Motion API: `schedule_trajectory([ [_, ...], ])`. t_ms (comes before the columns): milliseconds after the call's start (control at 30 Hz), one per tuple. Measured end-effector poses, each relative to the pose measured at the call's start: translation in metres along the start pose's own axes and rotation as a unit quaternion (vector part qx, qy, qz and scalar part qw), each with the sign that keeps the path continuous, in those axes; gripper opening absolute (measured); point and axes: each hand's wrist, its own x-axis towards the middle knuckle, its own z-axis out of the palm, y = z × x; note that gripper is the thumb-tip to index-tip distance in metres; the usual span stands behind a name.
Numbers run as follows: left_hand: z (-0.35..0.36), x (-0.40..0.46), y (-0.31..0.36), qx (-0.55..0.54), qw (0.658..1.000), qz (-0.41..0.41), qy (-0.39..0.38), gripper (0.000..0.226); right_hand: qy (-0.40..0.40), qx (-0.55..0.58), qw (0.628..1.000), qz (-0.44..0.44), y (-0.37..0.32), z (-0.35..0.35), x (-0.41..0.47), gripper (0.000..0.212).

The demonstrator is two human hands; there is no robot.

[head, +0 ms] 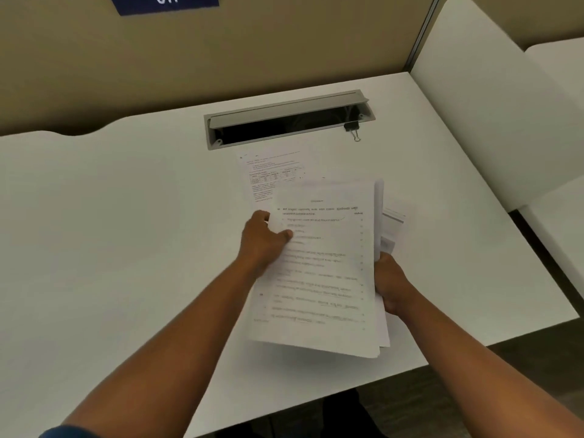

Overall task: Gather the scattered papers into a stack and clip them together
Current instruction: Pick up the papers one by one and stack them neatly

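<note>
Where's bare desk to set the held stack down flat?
Widest bare patch: desk left of the left hand, below the cable tray. A narrower strip lies right of the right hand, toward the desk edge. Crowded: the centre, where the paper stack overlaps a loose sheet; binder clip sits by the tray's right end.

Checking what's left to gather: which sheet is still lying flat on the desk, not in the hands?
The sheet with the printed table, just below the cable slot. It lies alone; the rest are in the held stack.
</note>
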Motion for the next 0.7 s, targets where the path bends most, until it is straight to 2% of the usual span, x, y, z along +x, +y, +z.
schedule_trajectory([
  [100, 0.01, 0.0, -0.012, -0.019, 1.0, -0.023, 0.001, 0.071, -0.014, -0.005, 1.0, 0.003, 0.0, 0.004, -0.003, 0.02],
  [200, 0.013, -0.006, -0.009, -0.04, 0.999, -0.018, -0.022, 0.066, -0.036, 0.022, 0.999, 0.007, -0.002, 0.006, -0.004, 0.024],
  [400, 0.012, -0.005, -0.012, -0.01, 0.998, -0.005, -0.067, 0.073, -0.043, 0.026, 0.999, 0.021, -0.005, 0.006, -0.002, 0.039],
  [533, 0.01, -0.003, -0.015, -0.015, 0.997, 0.006, -0.07, 0.075, -0.039, -0.029, 0.999, 0.014, -0.007, 0.006, -0.004, 0.014],
  [700, 0.008, 0.001, -0.017, -0.023, 0.997, 0.009, -0.066, 0.076, -0.041, -0.034, 0.998, 0.027, -0.008, 0.009, -0.005, 0.017],
])
